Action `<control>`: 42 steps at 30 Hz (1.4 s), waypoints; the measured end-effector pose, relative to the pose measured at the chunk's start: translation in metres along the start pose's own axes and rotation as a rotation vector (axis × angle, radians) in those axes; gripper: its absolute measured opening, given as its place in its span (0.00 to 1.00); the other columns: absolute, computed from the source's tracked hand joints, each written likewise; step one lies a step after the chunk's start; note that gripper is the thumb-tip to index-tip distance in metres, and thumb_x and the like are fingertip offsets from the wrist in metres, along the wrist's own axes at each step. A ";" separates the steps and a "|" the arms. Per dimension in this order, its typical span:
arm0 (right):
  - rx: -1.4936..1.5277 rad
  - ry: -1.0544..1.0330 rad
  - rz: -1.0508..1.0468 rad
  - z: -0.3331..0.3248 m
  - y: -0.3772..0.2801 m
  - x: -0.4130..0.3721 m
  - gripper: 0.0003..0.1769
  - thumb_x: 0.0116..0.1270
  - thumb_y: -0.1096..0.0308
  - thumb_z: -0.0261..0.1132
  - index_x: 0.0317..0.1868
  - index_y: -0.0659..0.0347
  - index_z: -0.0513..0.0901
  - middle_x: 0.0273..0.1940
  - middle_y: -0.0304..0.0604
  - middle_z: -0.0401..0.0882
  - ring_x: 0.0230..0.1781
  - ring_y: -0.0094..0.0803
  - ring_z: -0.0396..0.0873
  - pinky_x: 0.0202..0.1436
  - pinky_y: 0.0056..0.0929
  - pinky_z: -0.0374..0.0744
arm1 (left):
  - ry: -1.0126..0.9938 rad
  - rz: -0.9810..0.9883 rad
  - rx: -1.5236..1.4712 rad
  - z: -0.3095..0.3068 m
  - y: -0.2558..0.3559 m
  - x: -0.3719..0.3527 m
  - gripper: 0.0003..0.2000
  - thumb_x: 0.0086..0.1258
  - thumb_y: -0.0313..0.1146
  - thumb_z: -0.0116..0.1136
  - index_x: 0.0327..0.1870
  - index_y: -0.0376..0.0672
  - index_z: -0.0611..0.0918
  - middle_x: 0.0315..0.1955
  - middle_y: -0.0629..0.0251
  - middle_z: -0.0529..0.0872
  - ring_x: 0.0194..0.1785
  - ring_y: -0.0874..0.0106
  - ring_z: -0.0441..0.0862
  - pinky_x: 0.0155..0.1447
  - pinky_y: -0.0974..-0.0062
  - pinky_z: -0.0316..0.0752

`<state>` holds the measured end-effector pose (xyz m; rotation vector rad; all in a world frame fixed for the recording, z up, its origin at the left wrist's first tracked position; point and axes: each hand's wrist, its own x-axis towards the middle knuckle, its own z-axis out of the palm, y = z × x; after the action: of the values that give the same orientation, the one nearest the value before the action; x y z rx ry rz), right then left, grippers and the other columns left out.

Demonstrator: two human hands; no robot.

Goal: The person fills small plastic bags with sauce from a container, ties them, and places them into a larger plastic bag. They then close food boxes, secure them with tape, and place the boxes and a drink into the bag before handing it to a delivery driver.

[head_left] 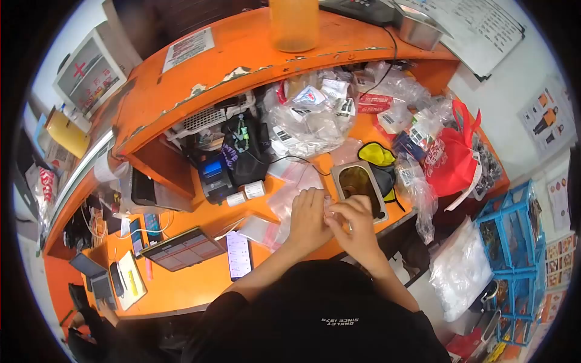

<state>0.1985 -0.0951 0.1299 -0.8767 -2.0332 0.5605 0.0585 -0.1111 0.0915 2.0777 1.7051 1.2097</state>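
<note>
My left hand is closed, fingers curled, above the front edge of the orange counter. Against it, my right hand pinches with thumb and fingers. Between the two fingertips shows a small, shiny bit of clear plastic, mostly hidden by the fingers. Just beyond my right hand sits a metal tray with dark brown contents. Flat clear plastic bags lie to the left of my left hand. A phone with a lit screen rests near my left forearm.
A tablet on a stand, a card terminal and paper rolls occupy the left. Bagged packets crowd the shelf. A red bag and a yellow-black pouch lie right. Another person's hand shows lower left.
</note>
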 end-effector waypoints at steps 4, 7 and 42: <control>0.044 -0.032 0.123 0.011 0.017 -0.017 0.06 0.56 0.75 0.68 0.36 0.61 0.82 0.29 0.43 0.78 0.49 0.42 0.73 0.58 0.40 0.67 | 0.048 0.106 -0.008 0.006 0.000 0.002 0.24 0.47 0.32 0.65 0.46 0.36 0.72 0.44 0.51 0.74 0.48 0.52 0.72 0.51 0.59 0.66; -0.012 -0.072 0.089 0.011 0.019 -0.022 0.05 0.58 0.75 0.67 0.35 0.62 0.82 0.29 0.43 0.79 0.58 0.43 0.72 0.66 0.45 0.62 | 0.084 0.153 -0.035 0.018 -0.007 -0.001 0.23 0.47 0.32 0.65 0.46 0.36 0.72 0.48 0.47 0.72 0.50 0.50 0.71 0.52 0.57 0.67; -0.890 -0.148 0.407 -0.067 0.063 -0.082 0.05 0.50 0.73 0.59 0.27 0.63 0.81 0.27 0.48 0.79 0.34 0.40 0.79 0.40 0.37 0.71 | -0.279 -0.373 -1.286 0.097 -0.011 0.040 0.04 0.59 0.23 0.64 0.31 0.40 0.79 0.30 0.72 0.78 0.37 0.80 0.73 0.43 0.80 0.67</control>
<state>0.3109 -0.1106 0.0839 -1.8370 -2.2528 -0.1265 0.1169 -0.0397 0.0400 1.0044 0.7124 1.2597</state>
